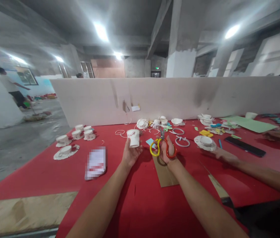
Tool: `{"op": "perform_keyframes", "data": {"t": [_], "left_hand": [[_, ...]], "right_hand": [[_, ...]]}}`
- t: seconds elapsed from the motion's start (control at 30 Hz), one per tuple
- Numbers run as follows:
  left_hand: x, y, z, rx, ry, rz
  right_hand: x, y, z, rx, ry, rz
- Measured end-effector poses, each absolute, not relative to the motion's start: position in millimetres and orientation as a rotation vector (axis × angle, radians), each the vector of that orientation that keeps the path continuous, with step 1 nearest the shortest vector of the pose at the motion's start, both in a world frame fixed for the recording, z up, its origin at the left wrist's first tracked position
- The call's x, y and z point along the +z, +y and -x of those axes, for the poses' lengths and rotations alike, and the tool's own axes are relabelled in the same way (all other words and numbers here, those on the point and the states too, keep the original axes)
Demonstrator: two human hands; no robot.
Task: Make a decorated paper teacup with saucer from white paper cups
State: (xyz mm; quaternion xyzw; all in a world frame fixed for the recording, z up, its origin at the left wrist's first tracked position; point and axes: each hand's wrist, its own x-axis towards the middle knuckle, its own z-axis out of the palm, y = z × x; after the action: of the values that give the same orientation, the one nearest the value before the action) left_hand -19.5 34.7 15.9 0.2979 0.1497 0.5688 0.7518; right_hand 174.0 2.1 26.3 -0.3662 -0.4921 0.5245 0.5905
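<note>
A white paper cup (133,138) with red print is in my left hand (130,154), fingers closed round its lower side, above the red table. My right hand (166,150) holds scissors (162,134) with one yellow and one red handle loop, blades pointing away from me. The scissors lie across my fingers. Beneath my right hand is a brown piece of cardboard (167,177), and a light blue paper piece (151,142) lies just left of the scissors. Pale rings (182,141) rest to the right.
Several cut-down paper cups (76,134) stand at the left, near a pixelated flat item (96,163). More cut cups (143,124) line the back by a white partition (140,94). A co-worker's hand (225,156) is near a cup piece (206,142) and a phone (245,146).
</note>
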Motion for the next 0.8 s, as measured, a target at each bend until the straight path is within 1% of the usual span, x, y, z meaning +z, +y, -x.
{"op": "perform_keyframes", "data": {"t": [0.13, 0.37, 0.5, 0.67, 0.8], "left_hand": [[15, 38, 23, 1.265, 0.331, -0.642], [13, 38, 24, 1.233, 0.327, -0.657], [11, 37, 21, 1.223, 0.301, -0.694], [11, 34, 17, 1.147, 0.305, -0.765], [9, 35, 15, 1.138, 0.353, -0.826]], "right_hand": [[14, 12, -169, 1.444, -0.877, 0.578], [14, 14, -169, 1.552, -0.677, 0.433], [16, 15, -169, 1.592, -0.668, 0.368], [17, 10, -167, 1.658, -0.813, 0.319], [17, 8, -158, 1.575, -0.848, 0.367]]}}
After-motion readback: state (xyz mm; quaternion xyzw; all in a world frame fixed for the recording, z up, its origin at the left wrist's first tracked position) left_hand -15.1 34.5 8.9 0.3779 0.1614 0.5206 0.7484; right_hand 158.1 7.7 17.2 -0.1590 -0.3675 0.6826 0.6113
